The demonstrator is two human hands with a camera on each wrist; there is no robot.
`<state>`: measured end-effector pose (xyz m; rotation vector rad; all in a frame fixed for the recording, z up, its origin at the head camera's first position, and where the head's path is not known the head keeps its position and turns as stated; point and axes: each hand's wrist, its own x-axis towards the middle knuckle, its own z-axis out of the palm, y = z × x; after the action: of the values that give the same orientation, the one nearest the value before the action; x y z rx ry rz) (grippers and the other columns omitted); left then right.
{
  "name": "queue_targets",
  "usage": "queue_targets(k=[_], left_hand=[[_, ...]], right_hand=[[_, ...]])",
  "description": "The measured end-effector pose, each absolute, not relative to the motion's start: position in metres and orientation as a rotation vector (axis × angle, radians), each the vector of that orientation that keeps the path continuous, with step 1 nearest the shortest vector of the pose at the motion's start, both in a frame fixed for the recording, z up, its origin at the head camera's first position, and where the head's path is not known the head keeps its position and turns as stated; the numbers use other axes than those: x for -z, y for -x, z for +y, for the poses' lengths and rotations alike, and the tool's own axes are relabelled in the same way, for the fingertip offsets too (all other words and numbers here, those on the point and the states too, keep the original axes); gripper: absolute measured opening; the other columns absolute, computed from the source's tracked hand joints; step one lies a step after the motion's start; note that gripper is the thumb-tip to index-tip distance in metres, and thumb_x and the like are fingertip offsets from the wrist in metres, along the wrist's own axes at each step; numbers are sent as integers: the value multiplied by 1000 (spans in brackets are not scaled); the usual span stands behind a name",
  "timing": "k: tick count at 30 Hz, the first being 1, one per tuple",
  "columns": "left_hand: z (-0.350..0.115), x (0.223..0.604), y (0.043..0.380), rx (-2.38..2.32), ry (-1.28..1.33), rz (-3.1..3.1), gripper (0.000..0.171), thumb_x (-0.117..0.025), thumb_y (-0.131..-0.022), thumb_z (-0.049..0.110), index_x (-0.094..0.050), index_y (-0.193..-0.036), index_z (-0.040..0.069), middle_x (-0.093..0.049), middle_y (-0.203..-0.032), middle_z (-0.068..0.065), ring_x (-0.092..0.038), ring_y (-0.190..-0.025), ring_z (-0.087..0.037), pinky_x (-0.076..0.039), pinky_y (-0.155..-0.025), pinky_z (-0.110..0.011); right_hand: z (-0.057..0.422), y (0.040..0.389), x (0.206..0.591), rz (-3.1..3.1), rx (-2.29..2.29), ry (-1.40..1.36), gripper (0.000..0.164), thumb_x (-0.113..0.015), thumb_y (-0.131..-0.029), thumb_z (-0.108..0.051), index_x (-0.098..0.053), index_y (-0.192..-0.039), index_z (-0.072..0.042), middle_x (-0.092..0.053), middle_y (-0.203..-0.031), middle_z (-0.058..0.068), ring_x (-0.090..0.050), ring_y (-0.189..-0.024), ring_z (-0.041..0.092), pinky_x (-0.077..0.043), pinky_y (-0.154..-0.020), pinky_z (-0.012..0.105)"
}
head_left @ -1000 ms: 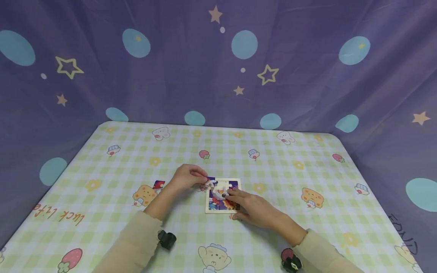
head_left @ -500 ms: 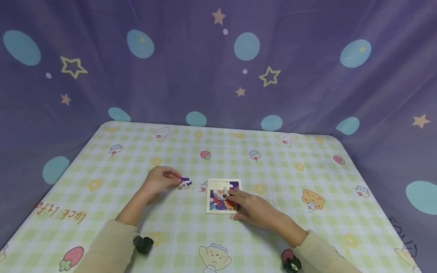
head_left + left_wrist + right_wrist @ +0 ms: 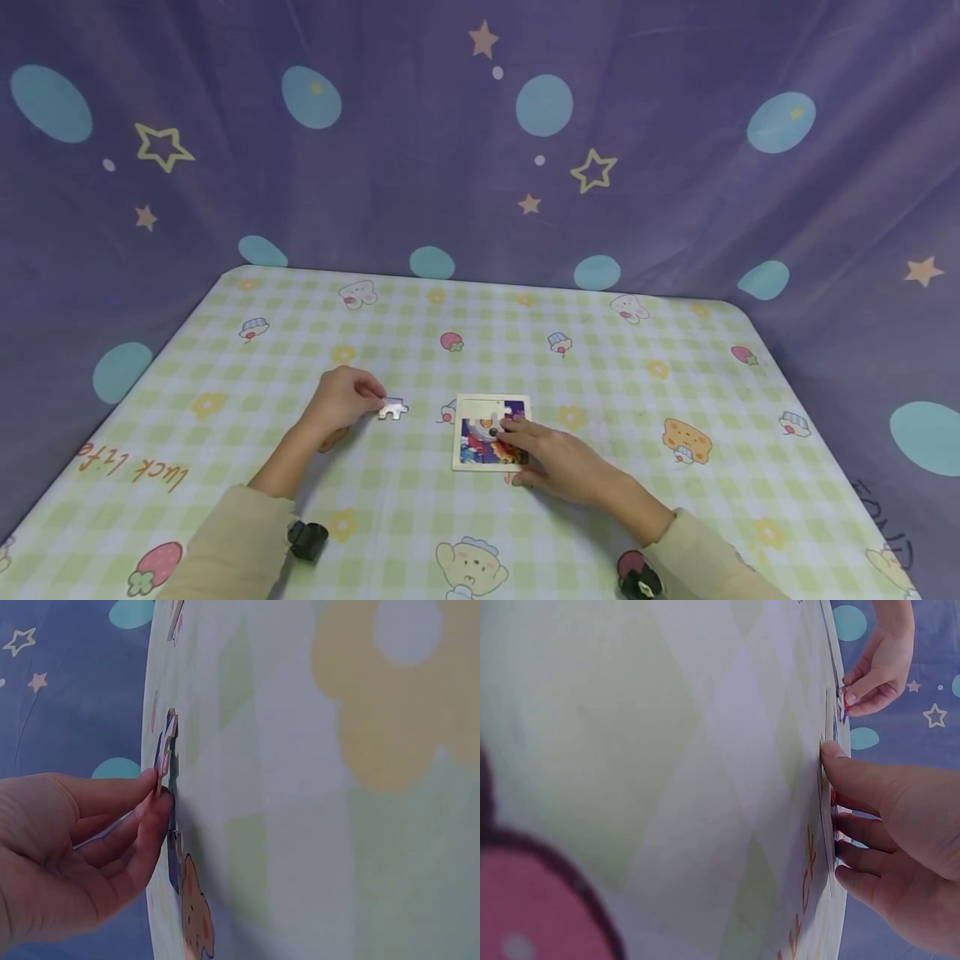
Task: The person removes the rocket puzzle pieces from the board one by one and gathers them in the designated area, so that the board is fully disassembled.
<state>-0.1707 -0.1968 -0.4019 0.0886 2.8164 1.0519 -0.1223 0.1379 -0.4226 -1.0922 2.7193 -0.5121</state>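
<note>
More than half filled, judging by puzzle tray (image 3: 480, 406); left bare at upper left. Pinches loose piece (image 3: 392, 409) in left hand (image 3: 342, 402), left of tray; second piece (image 3: 174, 866) on table (image 3: 495, 367) nearby. Rests right hand (image 3: 558, 454) on tray's edge, thumb apart from fingers.

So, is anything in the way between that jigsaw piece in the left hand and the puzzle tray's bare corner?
Nothing visible. Only flat, printed tablecloth lies between the jigsaw piece pinched by the left hand and the puzzle tray; the right hand rests at the tray's right side.
</note>
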Motion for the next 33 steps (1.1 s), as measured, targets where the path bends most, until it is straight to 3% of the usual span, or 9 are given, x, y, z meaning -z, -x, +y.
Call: queue_targets(k=[22, 33], left_hand=[[-199, 400, 172, -924, -71, 2859, 5, -70, -83, 6, -73, -86, 4, -71, -78, -7, -61, -72, -15, -49, -72, -34], [-191, 395, 176, -998, -140, 2860, 12, -67, -85, 6, -73, -94, 0, -72, -85, -12, -64, -73, -15, -51, -69, -30]], right_hand=[[138, 122, 423, 2737, 497, 1090, 59, -66, -88, -37, -51, -138, -9, -45, -149, 10, -46, -136, 29, -45, -105, 40], [135, 123, 425, 2796, 508, 1152, 53, -68, -87, -36, -58, -131, -7, -52, -143, 11, -49, -133, 28, -45, -106, 38]])
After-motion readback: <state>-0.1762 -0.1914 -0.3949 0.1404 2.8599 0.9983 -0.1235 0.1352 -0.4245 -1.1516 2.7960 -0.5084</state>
